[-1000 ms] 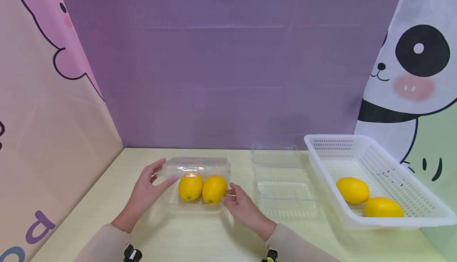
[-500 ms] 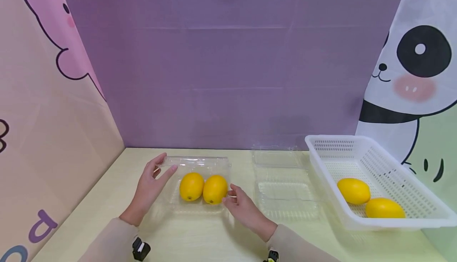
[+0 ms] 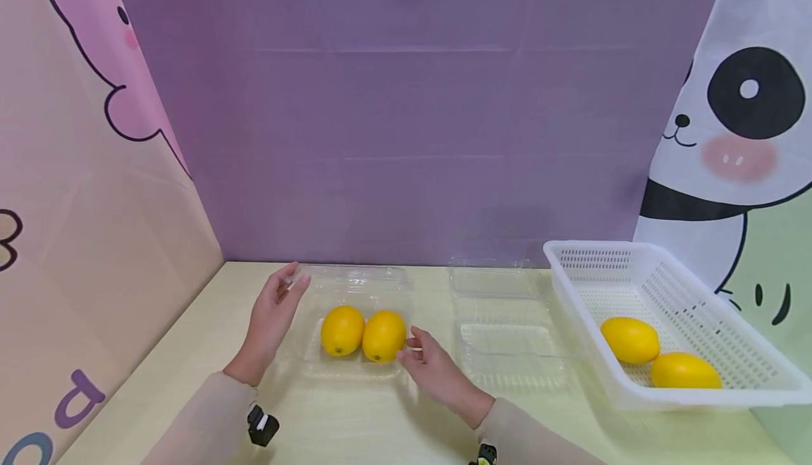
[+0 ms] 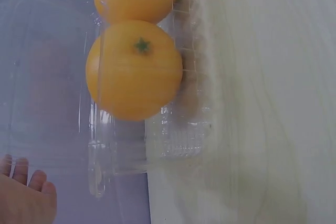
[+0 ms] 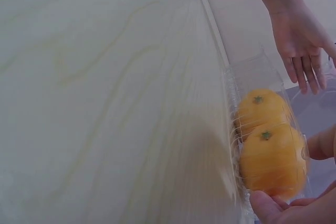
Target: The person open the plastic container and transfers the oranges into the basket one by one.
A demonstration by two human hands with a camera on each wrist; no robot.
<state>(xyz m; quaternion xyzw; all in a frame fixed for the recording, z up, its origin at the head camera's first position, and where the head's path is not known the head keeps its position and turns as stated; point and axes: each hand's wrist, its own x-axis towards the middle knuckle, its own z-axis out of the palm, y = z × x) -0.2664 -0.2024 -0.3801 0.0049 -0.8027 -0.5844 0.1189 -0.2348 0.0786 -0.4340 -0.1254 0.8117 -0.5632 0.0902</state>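
In the head view, a clear plastic clamshell box (image 3: 317, 366) holds two oval, lemon-like yellow fruits (image 3: 342, 331) side by side. Its raised lid (image 3: 355, 276) leans toward the back wall. My left hand (image 3: 269, 317) is beside the lid's left end; the left wrist view shows its fingers (image 4: 37, 179) fairly straight near the clear plastic. My right hand (image 3: 438, 370) holds the box's right end, thumb (image 5: 265, 208) at the near corner and a finger farther back. Green star-shaped stem marks show on the fruits (image 5: 273, 161) in the right wrist view.
A second clear clamshell box (image 3: 507, 338) lies with its lid up, right of the first. Farther right, a white perforated basket (image 3: 704, 296) holds two more yellow fruits (image 3: 685, 370). A purple cloth wall (image 3: 406, 134) stands behind the pale wooden table (image 3: 342, 423).
The lid has swung back from over the fruits toward the wall, uncovering them. My left hand has moved up and slightly right alongside it. My right hand stays at the box's right end.
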